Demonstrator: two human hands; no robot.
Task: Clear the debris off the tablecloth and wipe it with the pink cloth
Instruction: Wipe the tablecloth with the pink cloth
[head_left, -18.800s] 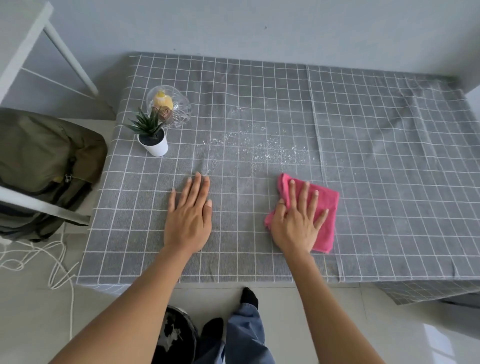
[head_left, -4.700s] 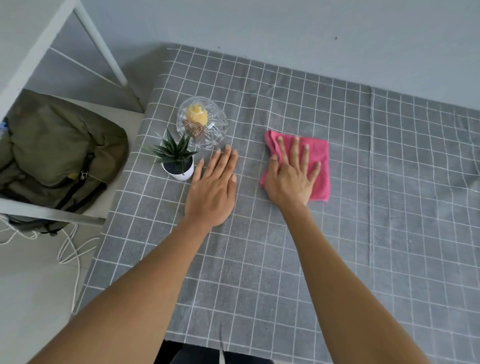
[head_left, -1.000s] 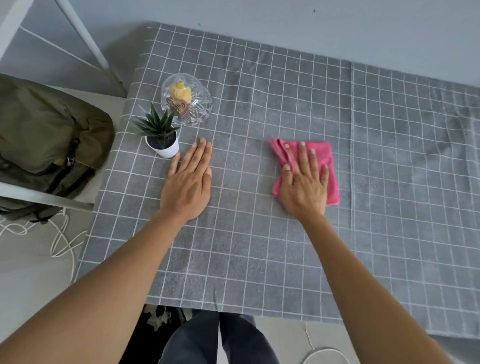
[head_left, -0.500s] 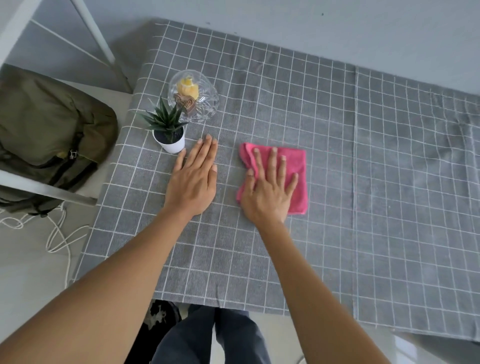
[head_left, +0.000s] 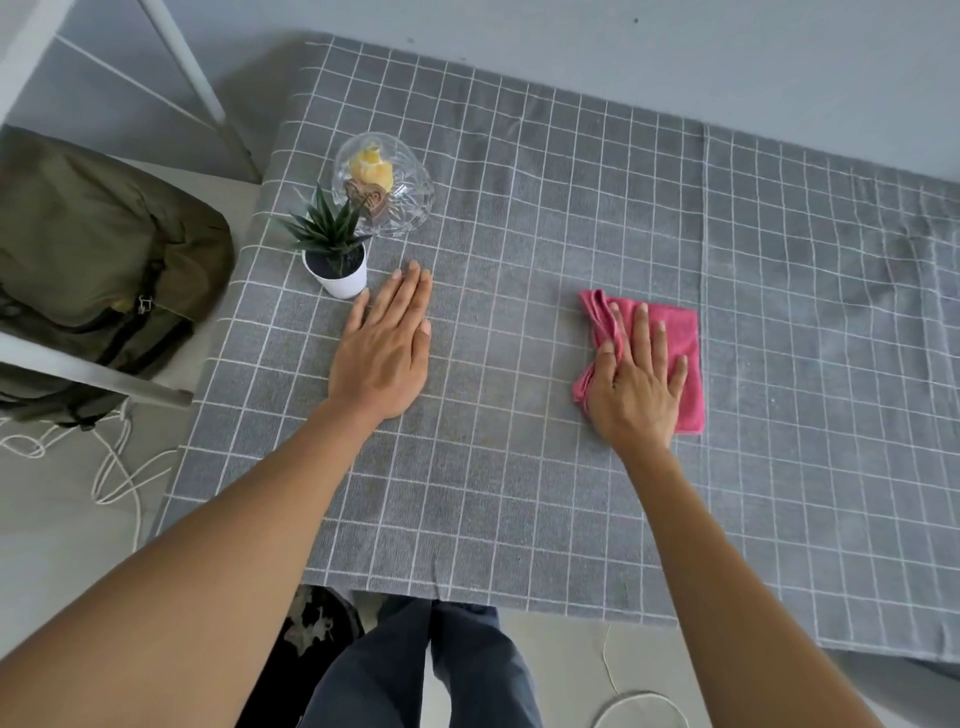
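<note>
Head view — right hand (head_left: 636, 384) flat on pink cloth (head_left: 680, 338); left hand (head_left: 382, 353) flat on tablecloth (head_left: 519, 493).

Single head-worn view, steeply down, close over the tablecloth (head_left: 545, 218)

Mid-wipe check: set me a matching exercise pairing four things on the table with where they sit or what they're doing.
Things:
1. folded pink cloth
2. left hand
3. small spiky plant in a white pot
4. clear cut-glass dish

Places:
A. behind the plant, holding yellow and brown items
B. flat on bare grey checked tablecloth
C. under the right hand
D. just beyond the left fingertips

Pairs: 1-C, 2-B, 3-D, 4-A
</note>
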